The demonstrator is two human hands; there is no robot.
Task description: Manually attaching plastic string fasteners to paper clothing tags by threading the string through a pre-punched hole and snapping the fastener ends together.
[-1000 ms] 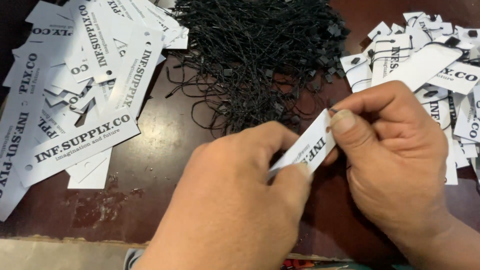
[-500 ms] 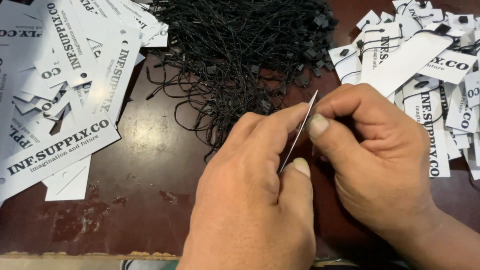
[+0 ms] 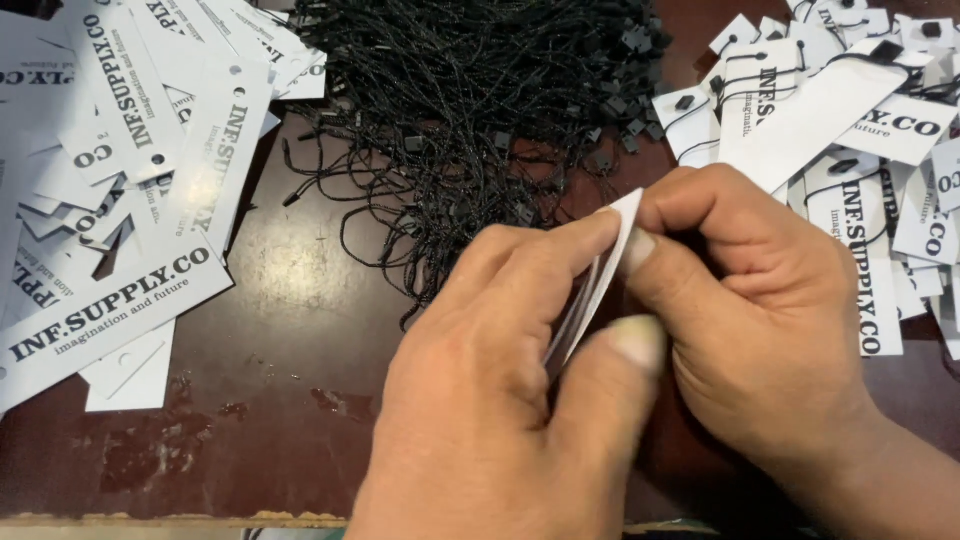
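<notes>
Hands (image 3: 640,370) pinching thin white card tag (image 3: 600,275)

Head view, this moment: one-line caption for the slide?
Both hands, left hand and right hand, pinch a white paper tag edge-on.

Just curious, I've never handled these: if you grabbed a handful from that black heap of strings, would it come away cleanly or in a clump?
Probably in a clump: the black strings lie thoroughly tangled, loops crossing everywhere. They look thin and limp, so they would likely droop and weigh little. Their small black end pieces could snag on neighbouring loops.
</notes>
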